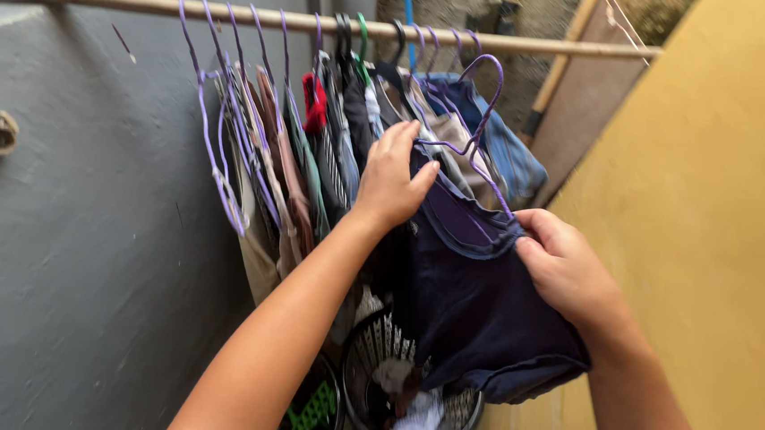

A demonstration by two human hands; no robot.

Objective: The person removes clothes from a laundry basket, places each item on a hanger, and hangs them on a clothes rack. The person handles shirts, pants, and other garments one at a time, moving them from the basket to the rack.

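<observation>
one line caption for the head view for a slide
Two hands fit a navy garment onto a purple hanger.

A navy garment hangs on a purple hanger, beside a yellow wall.

The left hand has its fingertips tucked behind the dark blue garment, so its grip cannot be read. The right hand has its fingers buried in the same cloth. The purple hanger is partly blurred and its lower bar is hidden in the garment. The hanging clothes overlap and hide one another. The black basket is partly covered, and a second basket is cut off by the bottom edge.
</observation>
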